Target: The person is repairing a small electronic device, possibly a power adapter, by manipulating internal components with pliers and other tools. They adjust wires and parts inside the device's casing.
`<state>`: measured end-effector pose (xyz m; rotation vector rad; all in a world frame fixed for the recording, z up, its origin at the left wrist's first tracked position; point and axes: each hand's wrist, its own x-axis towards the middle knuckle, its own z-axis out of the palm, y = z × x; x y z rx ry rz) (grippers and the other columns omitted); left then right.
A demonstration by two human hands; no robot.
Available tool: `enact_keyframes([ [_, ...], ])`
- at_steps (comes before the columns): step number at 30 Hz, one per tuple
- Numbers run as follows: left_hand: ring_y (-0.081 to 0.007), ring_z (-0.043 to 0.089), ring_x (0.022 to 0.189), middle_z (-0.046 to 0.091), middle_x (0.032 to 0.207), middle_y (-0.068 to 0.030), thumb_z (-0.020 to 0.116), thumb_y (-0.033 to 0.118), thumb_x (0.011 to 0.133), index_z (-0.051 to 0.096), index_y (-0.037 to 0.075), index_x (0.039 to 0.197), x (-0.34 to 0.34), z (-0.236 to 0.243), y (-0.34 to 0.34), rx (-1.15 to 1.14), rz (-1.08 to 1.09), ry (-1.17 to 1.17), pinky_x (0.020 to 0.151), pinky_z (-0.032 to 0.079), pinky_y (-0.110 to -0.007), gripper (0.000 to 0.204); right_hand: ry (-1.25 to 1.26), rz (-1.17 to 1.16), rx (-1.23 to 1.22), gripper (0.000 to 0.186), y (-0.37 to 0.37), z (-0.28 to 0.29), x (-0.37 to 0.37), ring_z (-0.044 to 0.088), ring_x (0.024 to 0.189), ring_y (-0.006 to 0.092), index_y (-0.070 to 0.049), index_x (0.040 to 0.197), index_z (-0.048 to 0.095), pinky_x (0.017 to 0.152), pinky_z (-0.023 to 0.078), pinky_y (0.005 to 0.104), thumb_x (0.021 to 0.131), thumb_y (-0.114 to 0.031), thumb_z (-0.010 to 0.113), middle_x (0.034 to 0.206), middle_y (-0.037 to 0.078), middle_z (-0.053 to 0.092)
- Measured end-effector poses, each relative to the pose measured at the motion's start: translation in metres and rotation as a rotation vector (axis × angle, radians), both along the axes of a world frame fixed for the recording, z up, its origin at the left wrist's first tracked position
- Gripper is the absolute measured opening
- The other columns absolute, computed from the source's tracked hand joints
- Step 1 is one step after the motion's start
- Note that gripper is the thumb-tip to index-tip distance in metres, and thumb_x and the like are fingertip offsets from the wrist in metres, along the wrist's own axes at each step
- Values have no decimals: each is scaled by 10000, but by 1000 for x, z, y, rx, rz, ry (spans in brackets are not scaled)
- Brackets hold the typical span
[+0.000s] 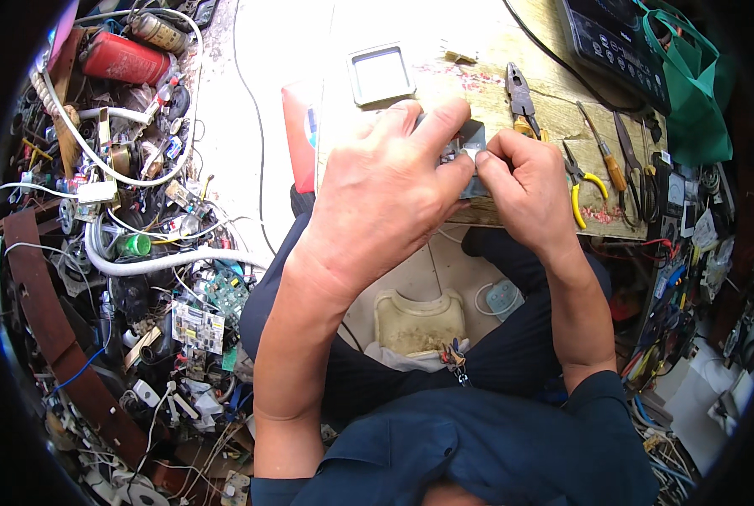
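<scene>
A small grey box-shaped part point(475, 133) with whitish and metallic pieces inside sits at the near edge of the wooden table. My left hand point(385, 181) reaches over it with thumb and fingers closed around it, covering most of it. Against its right side, my right hand point(529, 181) is closed, thumb and index finger pinched at a small pale piece too hidden to name. Just beyond my hands lies a square frame point(382, 73) with a pale centre. Combination pliers point(520, 97) lie beyond my right hand, and yellow-handled pliers point(583, 181) lie to its right.
A wooden-handled tool point(609, 160) and dark scissors point(630, 156) lie at the table's right. Behind them stand a black induction cooker point(617, 51) and a green bag point(689, 101). Heaped electronic scrap point(195, 325) and a red cylinder point(124, 59) fill the left. A stool point(419, 320) stands below.
</scene>
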<state>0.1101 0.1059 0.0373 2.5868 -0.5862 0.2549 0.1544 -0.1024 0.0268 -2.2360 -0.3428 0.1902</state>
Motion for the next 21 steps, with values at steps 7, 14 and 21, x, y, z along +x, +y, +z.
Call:
enact_keyframes([
  [7,-250,692,1157,649,1376,-16,907,330,755,767,165,1092,0,2,2,18,-4,-14,970,542,-483,400,108,-31,45,210,-3,-2,-1,556,560,143,43,796,673,552,446,355,936,-100,733,610,106,608],
  [14,-264,690,1149,649,1364,-36,907,294,754,772,148,1069,0,5,2,13,-12,-39,943,562,-466,373,200,-34,126,166,-6,-3,5,515,623,58,35,844,653,559,414,301,955,-62,730,680,17,613],
  [21,-275,687,1110,648,1333,-51,906,265,737,772,124,1044,1,-2,1,-55,-12,-64,918,575,-462,364,167,-46,80,164,-3,-1,6,510,643,102,38,837,623,587,422,333,926,-74,703,666,56,571],
])
